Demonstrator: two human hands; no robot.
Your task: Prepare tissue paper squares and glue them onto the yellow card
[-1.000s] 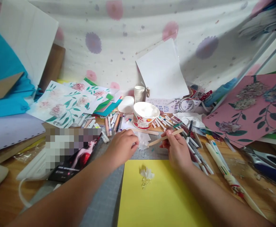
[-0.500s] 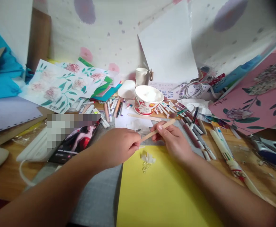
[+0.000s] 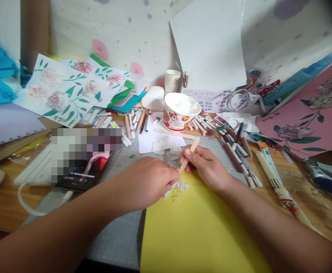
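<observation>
My right hand [image 3: 208,167] is closed on a flat wooden stick [image 3: 189,155], whose lower tip points down at a small white tissue tuft [image 3: 180,186] on the yellow paper sheet [image 3: 200,231]. My left hand [image 3: 148,182] is closed in a pinch right beside the tuft, its fingertips touching it. A paper bowl [image 3: 180,110] with red print and white filling stands just beyond the hands. Scraps of white tissue [image 3: 166,146] lie between the bowl and my hands.
Several marker pens [image 3: 234,155] lie scattered right of the hands and behind the bowl. A phone [image 3: 83,174] lies at the left on the grey cutting mat [image 3: 120,235]. Flower pictures [image 3: 63,91] and a pink picture [image 3: 310,113] flank the desk. Paper cups [image 3: 173,79] stand behind.
Both hands have come down and closer to the white tuft on the yellow sheet. The stick has swung from nearly level to steeply tilted. The camera has dipped downward.
</observation>
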